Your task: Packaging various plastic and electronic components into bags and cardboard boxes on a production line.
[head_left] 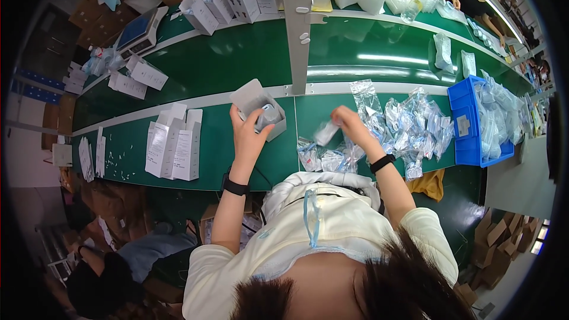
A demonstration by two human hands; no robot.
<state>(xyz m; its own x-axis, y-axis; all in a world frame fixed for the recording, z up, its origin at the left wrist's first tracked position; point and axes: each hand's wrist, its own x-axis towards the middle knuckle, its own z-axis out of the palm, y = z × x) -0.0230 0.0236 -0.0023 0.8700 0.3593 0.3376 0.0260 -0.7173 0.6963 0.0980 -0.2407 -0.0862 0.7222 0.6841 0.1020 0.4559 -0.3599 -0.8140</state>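
Note:
My left hand (250, 136) grips an open white carton (280, 125) on the green bench, thumb and fingers along its near edge. The carton's flap stands up at the far left, and a pale rounded thing with a bluish end (268, 114) shows inside. To the right of the carton, my right hand (352, 125) pinches a small clear plastic packet (325, 133), smeared by motion; its contents cannot be made out. Beside and beneath that hand spreads a heap of clear bags with bluish and white parts (409, 124).
Upright open cartons (173, 145) stand left of me, with folded papers (86, 157) farther left. A blue bin (467, 124) of bagged parts bounds the right side. A metal post (296, 41) rises beyond the carton. Past it runs a green conveyor (237, 53); other people sit nearby.

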